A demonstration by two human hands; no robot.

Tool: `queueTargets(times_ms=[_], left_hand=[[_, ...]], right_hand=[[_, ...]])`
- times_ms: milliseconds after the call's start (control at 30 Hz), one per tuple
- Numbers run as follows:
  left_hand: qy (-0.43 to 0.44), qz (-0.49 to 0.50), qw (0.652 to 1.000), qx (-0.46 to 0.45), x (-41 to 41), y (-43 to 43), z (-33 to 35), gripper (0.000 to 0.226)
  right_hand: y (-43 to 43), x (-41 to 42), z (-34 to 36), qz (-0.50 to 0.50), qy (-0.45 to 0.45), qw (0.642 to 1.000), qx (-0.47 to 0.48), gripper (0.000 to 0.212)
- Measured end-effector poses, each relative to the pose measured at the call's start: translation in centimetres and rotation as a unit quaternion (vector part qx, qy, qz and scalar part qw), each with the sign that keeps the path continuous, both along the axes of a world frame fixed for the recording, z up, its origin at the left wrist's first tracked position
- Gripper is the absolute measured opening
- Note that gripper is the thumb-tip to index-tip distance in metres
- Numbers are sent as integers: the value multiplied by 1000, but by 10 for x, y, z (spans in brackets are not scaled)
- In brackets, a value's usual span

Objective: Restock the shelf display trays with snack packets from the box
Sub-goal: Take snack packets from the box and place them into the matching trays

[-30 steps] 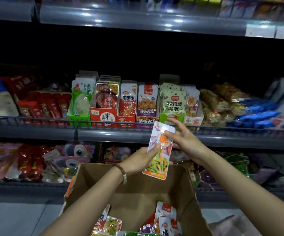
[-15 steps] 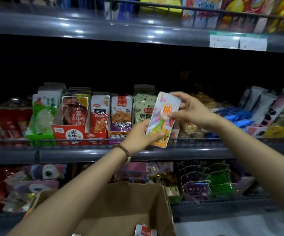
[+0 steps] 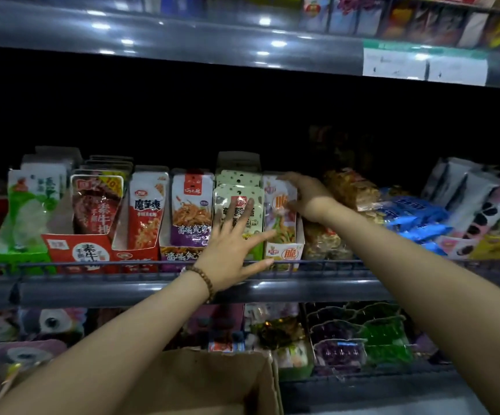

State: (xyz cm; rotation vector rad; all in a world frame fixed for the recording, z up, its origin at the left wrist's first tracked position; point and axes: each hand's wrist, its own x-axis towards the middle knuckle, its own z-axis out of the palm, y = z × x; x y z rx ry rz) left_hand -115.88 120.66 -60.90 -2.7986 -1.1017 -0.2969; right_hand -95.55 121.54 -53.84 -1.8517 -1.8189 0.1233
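Back of the shelf bay is black, so tray depth is unreadable. Your right hand [image 3: 305, 199] covers the snack packet's [image 3: 280, 214] upper right corner: fingers curl over its top edge, thumb on the front, fingertips hidden behind it. The packet's lower end is sunk into the white display tray [image 3: 284, 253], just right of the green-dotted packets [image 3: 238, 190]. Your left hand [image 3: 236, 244] is spread flat with straight fingers in front of those green-dotted packets, holding nothing; I can't tell whether it touches them. It blocks their lower print and part of the shelf rail [image 3: 317, 287]. The cardboard box [image 3: 207, 381] is cut off by the bottom edge, inside not visible. Goods on the lower shelf are dim and blurred.

Versus half a second ago: the packet was up in the air in front of the trays, with both hands on it. Now it stands in the tray, your left hand has let go and your right has moved with it to the tray.
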Motion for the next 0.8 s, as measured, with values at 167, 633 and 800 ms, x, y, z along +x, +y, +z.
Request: queueTargets(times_ms=[167,633,800], left_hand=[[1,6,1000,10,1,0,-2,71],[-172,-29,982,-75,-85,-62,-27,66],[-152,24,975,-163,-167,-114,-86,70]], right_hand=[[5,3,-8,-15,-126,992,-16,63],[-91,-57,2,105,234,966,-17,57],[-155,-129,-46,182,362,908,-108,45]])
